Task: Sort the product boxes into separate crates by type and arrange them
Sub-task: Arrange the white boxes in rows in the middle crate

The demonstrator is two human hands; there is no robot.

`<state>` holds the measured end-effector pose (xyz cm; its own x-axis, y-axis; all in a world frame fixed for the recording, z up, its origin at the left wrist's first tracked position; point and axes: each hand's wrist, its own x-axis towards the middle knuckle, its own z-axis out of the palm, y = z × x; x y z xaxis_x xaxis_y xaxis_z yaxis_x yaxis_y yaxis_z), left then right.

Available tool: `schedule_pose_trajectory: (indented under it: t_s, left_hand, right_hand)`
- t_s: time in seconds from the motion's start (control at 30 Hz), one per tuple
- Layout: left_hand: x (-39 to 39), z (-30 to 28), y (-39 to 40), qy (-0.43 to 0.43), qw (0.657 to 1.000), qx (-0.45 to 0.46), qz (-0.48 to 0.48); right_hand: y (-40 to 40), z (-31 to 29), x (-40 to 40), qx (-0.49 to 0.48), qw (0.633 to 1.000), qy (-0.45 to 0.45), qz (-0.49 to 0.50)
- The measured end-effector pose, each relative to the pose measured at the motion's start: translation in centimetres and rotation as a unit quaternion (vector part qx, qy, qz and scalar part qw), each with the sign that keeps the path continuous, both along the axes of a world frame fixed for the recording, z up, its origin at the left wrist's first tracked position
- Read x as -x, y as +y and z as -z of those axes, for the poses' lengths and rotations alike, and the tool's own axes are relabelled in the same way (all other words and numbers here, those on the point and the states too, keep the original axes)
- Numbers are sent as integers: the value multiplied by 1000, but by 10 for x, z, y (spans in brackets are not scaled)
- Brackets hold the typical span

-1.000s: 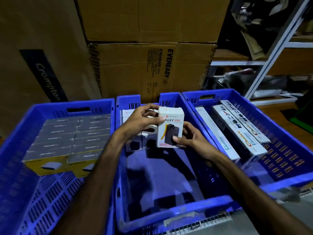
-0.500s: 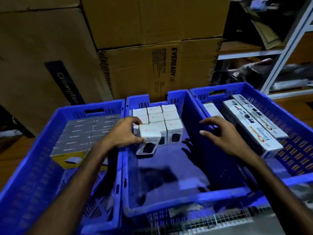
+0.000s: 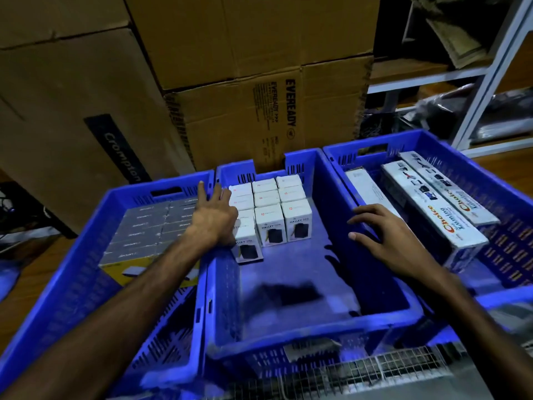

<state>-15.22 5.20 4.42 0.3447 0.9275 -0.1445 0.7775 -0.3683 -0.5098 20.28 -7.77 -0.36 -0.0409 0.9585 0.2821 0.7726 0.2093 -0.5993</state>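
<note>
Three blue crates stand side by side. The middle crate (image 3: 314,321) holds several small white boxes (image 3: 271,209) standing in rows at its far end. One white box (image 3: 247,246) stands in front of the left row. My left hand (image 3: 215,215) lies over the crate's left wall with straight fingers, beside that box. My right hand (image 3: 383,235) rests open on the middle crate's right wall. The left crate (image 3: 72,284) holds grey and yellow boxes (image 3: 144,229). The right crate (image 3: 507,226) holds long white boxes (image 3: 432,215).
Large brown cardboard cartons (image 3: 245,82) are stacked right behind the crates. A white metal shelf rack (image 3: 487,70) with dark goods stands at the back right. A wire mesh surface (image 3: 360,373) lies under the crates' near edge. Wooden floor shows at the left.
The white box went from both hands down into the middle crate, in front of the left row. My left hand has let it go and opened. My right hand moved to the right wall.
</note>
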Motion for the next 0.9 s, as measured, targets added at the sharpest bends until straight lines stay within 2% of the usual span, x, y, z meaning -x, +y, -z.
schedule_pose_trajectory:
  t_s: [0.37, 0.7, 0.8, 0.9]
  left_hand:
    - [-28, 26, -13, 93, 994, -50, -19]
    - [-21, 18, -33, 20, 998, -53, -25]
    - [-28, 17, -46, -10, 996, -69, 58]
    - [-43, 38, -53, 19, 972, -4, 232]
  right_hand:
    - [1, 3, -1, 10, 1000, 19, 4]
    - [0, 2, 1, 12, 1000, 23, 5]
    - [-1, 2, 0, 6, 1000, 26, 6]
    - [-1, 2, 1, 6, 999, 32, 5]
